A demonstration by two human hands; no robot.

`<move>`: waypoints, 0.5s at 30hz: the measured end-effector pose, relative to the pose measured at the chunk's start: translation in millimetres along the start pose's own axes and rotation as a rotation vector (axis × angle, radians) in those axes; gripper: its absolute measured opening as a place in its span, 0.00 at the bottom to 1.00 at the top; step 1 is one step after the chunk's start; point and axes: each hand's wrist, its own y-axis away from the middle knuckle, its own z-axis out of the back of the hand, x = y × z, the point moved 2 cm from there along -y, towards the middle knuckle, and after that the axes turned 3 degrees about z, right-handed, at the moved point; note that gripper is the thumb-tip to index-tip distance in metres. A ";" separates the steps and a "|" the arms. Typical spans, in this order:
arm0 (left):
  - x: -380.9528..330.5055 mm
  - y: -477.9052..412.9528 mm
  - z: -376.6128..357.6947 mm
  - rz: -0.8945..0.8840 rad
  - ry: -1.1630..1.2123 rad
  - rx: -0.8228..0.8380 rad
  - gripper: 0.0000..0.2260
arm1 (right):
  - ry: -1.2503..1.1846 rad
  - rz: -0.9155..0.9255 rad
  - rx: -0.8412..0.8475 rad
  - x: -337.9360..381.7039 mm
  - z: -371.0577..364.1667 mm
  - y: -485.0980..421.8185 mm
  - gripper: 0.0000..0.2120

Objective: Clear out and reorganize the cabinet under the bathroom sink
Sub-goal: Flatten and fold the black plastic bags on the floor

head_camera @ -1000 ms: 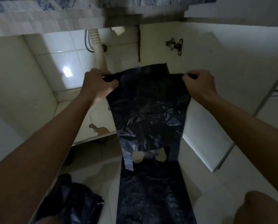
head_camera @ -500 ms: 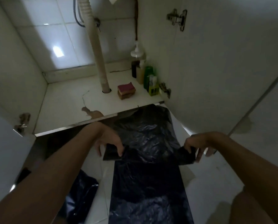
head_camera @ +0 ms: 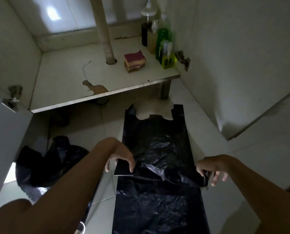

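On floor (head_camera: 90,129) near shelf (head_camera: 65,70), left hand (head_camera: 122,157), right hand (head_camera: 211,168) pinched bag (head_camera: 157,149) corners; bottles (head_camera: 162,39), sponge (head_camera: 135,60) far right, uncleared.

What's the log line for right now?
left hand: pinches black bag corner | right hand: pinches other corner | bag: stretched over floor tiles | sponges, bottles: in cabinet

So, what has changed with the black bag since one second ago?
The black bag came down: held up before the cabinet then, it now lies flat on the floor. The left hand and right hand lowered with it, still pinching its near corners. The crumpled bag stayed put.
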 end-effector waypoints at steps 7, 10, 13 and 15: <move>0.3 -19.3 -16.5 0.003 -0.034 0.048 0.09 | 0.011 -0.021 0.035 -9.4 -15.9 -20.1 0.27; -0.6 -22.7 -25.3 0.022 -0.037 0.037 0.11 | 0.012 -0.028 0.066 -10.8 -23.4 -22.5 0.26; -1.6 -25.7 -30.7 0.036 -0.067 0.034 0.10 | 0.020 -0.034 0.099 -11.3 -28.4 -24.0 0.25; -2.9 -23.6 -34.8 0.045 -0.073 0.062 0.09 | 0.021 -0.029 0.146 -9.7 -32.4 -18.9 0.21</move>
